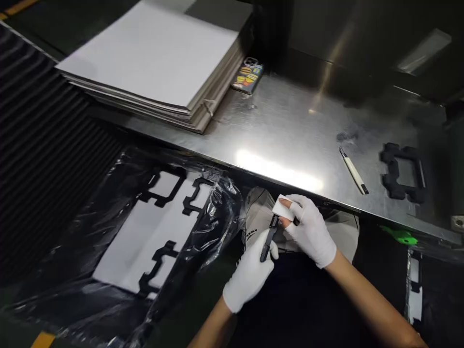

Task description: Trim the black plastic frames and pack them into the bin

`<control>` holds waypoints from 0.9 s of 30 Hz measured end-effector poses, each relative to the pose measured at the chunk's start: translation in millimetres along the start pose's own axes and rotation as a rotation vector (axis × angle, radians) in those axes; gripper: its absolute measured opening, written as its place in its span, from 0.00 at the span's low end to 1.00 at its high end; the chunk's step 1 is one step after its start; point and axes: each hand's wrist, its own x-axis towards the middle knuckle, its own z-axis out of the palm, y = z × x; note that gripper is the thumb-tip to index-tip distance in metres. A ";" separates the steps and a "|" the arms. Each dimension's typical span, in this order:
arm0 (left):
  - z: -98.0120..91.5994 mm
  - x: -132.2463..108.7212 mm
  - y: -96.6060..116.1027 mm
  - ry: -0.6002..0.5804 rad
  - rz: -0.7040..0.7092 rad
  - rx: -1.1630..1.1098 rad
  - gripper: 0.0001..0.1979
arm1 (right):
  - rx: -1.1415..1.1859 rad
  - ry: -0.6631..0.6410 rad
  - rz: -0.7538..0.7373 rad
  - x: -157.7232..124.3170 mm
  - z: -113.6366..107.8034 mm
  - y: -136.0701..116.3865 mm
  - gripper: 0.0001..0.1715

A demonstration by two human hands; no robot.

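My left hand, in a white glove, is closed around a black plastic frame seen nearly edge-on above my lap. My right hand wears a white glove with bare thumb and fingertip showing. It pinches a small white pad at the upper end of the black frame; whether pad and frame touch is hard to tell. A similar black frame lies flat on the metal table at the right. Left of it rests a white-handled utility knife.
A tall stack of white sheets stands on the metal table, with a phone beside it. At lower left, a plastic-lined box holds a white sheet and several black frames. A green-handled tool is below the table edge.
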 end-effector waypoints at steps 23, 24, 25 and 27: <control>39.4 7.1 32.8 0.008 -0.112 0.312 0.14 | 0.032 0.011 -0.138 -34.8 -33.5 37.9 0.18; 41.2 7.8 32.4 0.015 -0.125 0.323 0.16 | 0.045 0.019 -0.143 -36.2 -33.9 38.9 0.17; 42.9 8.7 31.9 0.017 -0.126 0.338 0.19 | 0.041 0.056 -0.129 -37.5 -34.2 40.2 0.19; 46.3 10.7 31.3 0.022 -0.108 0.380 0.22 | 0.020 0.121 -0.080 -39.7 -34.5 43.0 0.21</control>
